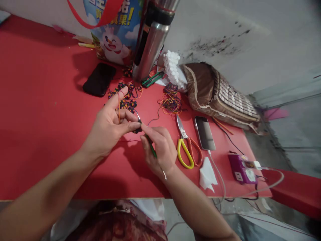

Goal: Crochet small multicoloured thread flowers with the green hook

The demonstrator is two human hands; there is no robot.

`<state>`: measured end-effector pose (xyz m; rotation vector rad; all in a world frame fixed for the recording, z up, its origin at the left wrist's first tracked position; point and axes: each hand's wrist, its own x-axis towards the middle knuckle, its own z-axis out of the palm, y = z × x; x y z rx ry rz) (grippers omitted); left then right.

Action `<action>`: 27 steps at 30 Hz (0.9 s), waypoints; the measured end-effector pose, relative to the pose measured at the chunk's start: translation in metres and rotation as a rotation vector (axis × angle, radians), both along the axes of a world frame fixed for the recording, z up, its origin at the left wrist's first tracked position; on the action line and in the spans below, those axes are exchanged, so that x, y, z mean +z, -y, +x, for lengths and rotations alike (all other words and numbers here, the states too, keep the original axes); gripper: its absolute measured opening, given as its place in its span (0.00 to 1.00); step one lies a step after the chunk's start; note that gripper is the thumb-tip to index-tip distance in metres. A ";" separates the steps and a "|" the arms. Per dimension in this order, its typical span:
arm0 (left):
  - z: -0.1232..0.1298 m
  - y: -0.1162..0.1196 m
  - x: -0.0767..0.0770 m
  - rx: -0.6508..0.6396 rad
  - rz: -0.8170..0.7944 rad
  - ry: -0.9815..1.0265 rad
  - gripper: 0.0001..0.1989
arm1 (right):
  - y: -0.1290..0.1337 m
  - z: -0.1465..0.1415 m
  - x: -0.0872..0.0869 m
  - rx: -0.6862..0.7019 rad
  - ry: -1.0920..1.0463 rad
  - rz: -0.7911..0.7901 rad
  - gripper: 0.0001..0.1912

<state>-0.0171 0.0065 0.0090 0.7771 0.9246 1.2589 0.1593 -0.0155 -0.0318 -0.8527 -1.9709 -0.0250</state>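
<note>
My left hand pinches a small dark piece of crochet between thumb and finger. Its raised index finger carries a strand of orange yarn. In my right hand is a crochet hook with a green grip, its metal tip meeting the piece at my left fingertips. Behind the left hand lie several dark multicoloured crocheted bits. A loose tangle of multicoloured yarn sits farther back, and a dark strand trails from it toward my hands.
Right of my hands lie scissors, a phone on a cable, crumpled tissue and a purple box. At the back stand a steel flask and a printed bag, near a green cutter and a black phone.
</note>
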 end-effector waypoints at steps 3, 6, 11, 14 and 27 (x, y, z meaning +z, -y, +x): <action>-0.005 -0.004 -0.003 -0.068 -0.035 0.055 0.62 | 0.001 -0.001 -0.004 0.056 -0.034 -0.012 0.20; -0.009 -0.008 -0.004 -0.127 -0.075 0.082 0.66 | 0.000 0.001 -0.005 0.085 -0.075 -0.088 0.18; -0.014 -0.009 0.001 -0.156 -0.131 0.068 0.71 | 0.001 0.002 0.001 0.107 -0.151 -0.191 0.16; -0.014 -0.009 0.003 -0.143 -0.143 0.036 0.71 | 0.000 0.002 0.006 0.115 -0.203 -0.262 0.15; -0.010 0.017 0.011 -0.145 -0.196 0.016 0.68 | 0.040 -0.008 0.001 0.086 -0.550 -0.536 0.13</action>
